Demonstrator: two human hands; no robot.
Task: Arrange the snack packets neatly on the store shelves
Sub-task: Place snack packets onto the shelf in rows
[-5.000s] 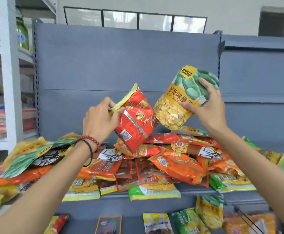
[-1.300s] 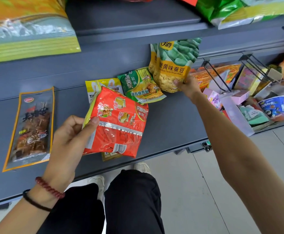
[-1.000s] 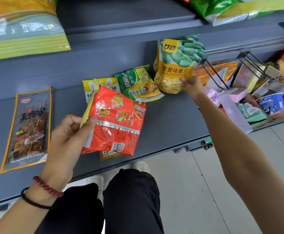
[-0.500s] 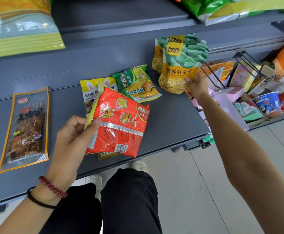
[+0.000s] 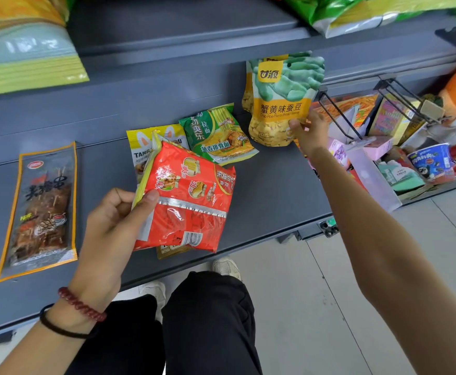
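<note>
The lower shelf, a flat grey board, runs across the view from left to right, and everything below is placed from it. Above it hangs the upper shelf. A big yellow-green bag sticks out over its left part and a green bag over its right part. Below its front edge are the person's black trousers and a pale shoe on the tiled floor.

On the left part of the lower shelf a long skewer packet with an orange border lies flat. Over the front middle the left hand holds the red noodle packet tilted: the thumb presses on its front at the left edge and the fingers are curled behind, so it is pinched. This packet covers part of a yellow packet lying further back, and a gold packet shows from under its lower edge near the front.

At the back right of the lower shelf the broad bean pouch stands upright. The right hand pinches its lower right corner, thumb on the front and fingers behind. Whether its base touches the board I cannot tell. A second pouch of the same kind stands just behind it on the left. Left of these a green noodle packet lies flat, its corner over the yellow one.

Past the right end are black wire dividers, mixed boxes and a blue cup of noodles.

On the left wrist sit a red bead bracelet and a black band
</note>
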